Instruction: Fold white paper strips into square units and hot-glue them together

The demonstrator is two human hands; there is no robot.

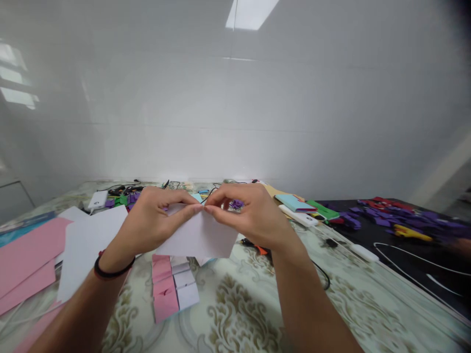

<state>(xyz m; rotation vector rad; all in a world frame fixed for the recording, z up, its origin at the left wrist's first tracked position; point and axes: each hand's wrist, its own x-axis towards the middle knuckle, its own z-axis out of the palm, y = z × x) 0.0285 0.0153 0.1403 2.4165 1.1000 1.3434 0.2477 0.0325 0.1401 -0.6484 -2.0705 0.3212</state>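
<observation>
A small sheet of white paper (200, 240) hangs between my hands above the table. My left hand (158, 215), with a dark band at its wrist, pinches the top edge between thumb and index finger. Right beside it, my right hand (246, 211) pinches the same edge, the fingertips of both hands almost touching. Below the sheet lies a piece with pink and white folded paper squares (175, 287) in two columns, its far end hidden by the sheet. A tool with a pointed tip and an orange part (259, 249) lies partly behind my right wrist.
Pink sheets (29, 255) and white sheets (91, 245) lie at the left. White devices with cables (98, 200) stand on both sides. Light blue and green folded items (294, 202) sit at the right, near a black surface with purple pieces (405, 220). A blurred hand (461, 247) shows at the right edge.
</observation>
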